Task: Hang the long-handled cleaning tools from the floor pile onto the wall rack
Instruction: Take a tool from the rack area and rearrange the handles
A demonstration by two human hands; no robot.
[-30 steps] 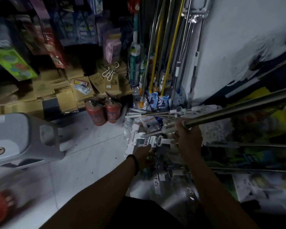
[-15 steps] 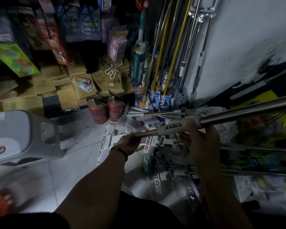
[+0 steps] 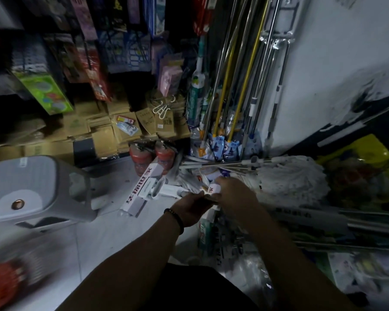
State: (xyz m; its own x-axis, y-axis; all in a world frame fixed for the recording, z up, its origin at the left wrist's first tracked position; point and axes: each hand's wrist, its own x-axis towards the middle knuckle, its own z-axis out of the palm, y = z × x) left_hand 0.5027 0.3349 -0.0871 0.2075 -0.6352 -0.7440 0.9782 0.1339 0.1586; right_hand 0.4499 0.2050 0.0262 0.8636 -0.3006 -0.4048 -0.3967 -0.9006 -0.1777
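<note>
Dim, cluttered shop corner seen from above, over a person's two bare forearms. At the left edge of the pale tiled floor (image 3: 112, 230) stands a grey plastic stool (image 3: 32, 189). Behind it, along the floor's far edge, flattened cardboard boxes (image 3: 103, 140) are stacked, with two red canisters (image 3: 153, 158) upright just in front of them.

Near the middle of the floor is a flat mop (image 3: 142, 189), its white head printed with red characters and angled toward the canisters; whether the head rests on the tiles or is lifted cannot be told. The left hand (image 3: 191, 207), a dark bead bracelet on its wrist, curls its fingers around the mop's thin shaft just behind the head. The right hand (image 3: 231, 194), touching the left, wraps around a white labelled sleeve on the same shaft; the remainder of the shaft is hidden behind the right forearm.

In the floor's far right corner, silver and yellow hanging tools (image 3: 240, 75) dangle from a metal wall rack (image 3: 276, 39) on the white wall (image 3: 337, 63). Below them, along the right edge, lies the floor pile (image 3: 323, 225): a white string mop (image 3: 294, 180) just beside the right hand, and metal poles nearer the viewer. A yellow bag (image 3: 364, 158) sits behind the pile.
</note>
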